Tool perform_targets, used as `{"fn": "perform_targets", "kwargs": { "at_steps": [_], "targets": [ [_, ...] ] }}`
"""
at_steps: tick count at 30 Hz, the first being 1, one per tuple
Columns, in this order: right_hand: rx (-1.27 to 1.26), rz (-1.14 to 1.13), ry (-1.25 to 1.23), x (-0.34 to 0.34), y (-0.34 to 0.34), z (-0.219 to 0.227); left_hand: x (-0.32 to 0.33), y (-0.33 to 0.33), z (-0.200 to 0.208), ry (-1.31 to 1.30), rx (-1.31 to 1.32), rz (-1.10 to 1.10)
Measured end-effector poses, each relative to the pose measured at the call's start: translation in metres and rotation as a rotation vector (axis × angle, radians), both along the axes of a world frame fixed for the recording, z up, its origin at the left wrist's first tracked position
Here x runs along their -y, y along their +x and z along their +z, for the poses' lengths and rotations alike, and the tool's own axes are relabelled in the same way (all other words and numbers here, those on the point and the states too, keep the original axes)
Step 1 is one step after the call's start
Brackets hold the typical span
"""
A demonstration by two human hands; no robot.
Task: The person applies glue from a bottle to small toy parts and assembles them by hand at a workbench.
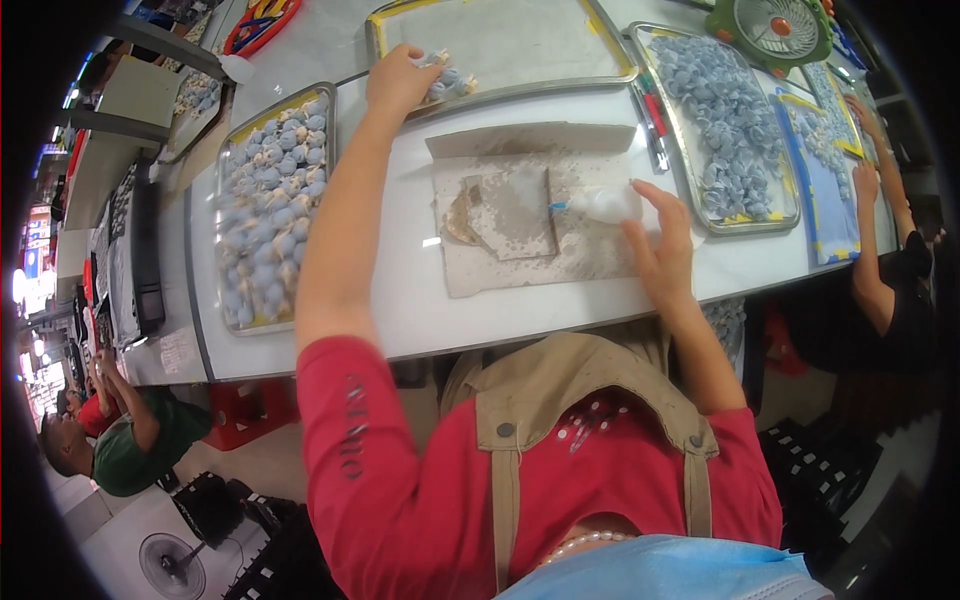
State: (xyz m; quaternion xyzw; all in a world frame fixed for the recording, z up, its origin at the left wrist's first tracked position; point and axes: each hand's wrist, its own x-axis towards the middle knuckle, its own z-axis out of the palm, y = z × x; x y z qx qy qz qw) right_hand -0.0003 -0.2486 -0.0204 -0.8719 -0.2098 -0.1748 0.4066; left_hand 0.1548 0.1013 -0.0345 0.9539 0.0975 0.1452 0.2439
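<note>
My left hand (398, 82) reaches over the near left corner of a large metal tray (500, 100). Its bent fingers close at a small cluster of pale blue and cream pieces (450, 82); the palm side is hidden. Below, a worn, stained cardboard sheet (480, 270) with a raised back flap lies on the white table. On it rests a white squeeze bottle (608, 205) with a blue tip pointing left. Around the bottle's right end, my right hand (662, 240) is open, thumb and forefinger apart.
A tray of round blue and cream pieces (265, 220) stands at left. At right are a tray of blue-grey pieces (720, 120), pens (652, 120) and a green fan (775, 30). Another person's hands (865, 180) work at far right. A red basket (262, 25) sits far left.
</note>
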Motion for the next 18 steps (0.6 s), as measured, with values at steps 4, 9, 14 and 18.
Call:
{"fn": "perform_targets", "kwargs": {
  "at_steps": [4,9,14,18],
  "targets": [
    [-0.048,0.036,-0.134,0.007,0.016,-0.005,0.002,0.01,-0.01,-0.024,0.031,0.026],
    [-0.104,0.083,-0.188,0.017,0.013,-0.004,0.018,-0.042,0.02,-0.824,0.344,-0.013],
    [-0.191,0.127,-0.027,0.025,0.002,-0.019,0.101,-0.17,0.031,-1.293,-0.012,-0.187],
    [-0.554,0.055,0.372,0.019,-0.018,0.0,0.155,-0.233,0.023,-1.569,-0.124,-0.122]
  ]
}}
